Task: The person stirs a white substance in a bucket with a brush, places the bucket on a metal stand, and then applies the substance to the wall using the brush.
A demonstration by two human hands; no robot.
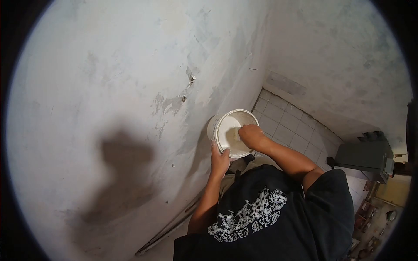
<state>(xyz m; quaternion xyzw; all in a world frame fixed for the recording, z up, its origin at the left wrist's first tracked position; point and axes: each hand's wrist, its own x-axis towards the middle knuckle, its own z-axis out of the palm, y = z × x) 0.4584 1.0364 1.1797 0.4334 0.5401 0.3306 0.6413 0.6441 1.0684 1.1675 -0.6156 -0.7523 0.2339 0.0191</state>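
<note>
My left hand (220, 162) grips the near left rim of a white plastic bucket (212, 127), thumb over the edge. The bucket is tilted, and its mouth faces me. Inside lies a whitish, wet-looking substance (226, 130). My right hand (252, 137) reaches over the bucket's right side with its fingers closed. A pale, yellowish piece (236, 133) shows at its fingertips, inside the bucket; it looks like the end of a brush or scraper, but its kind is not clear.
A patchy wall (130, 78) with two small holes stands close on the left. Thin poles (170, 226) lean along its foot. The floor has white tiles (287, 122). A dark grey cabinet-like box (361, 156) and assorted clutter (374, 222) stand at right.
</note>
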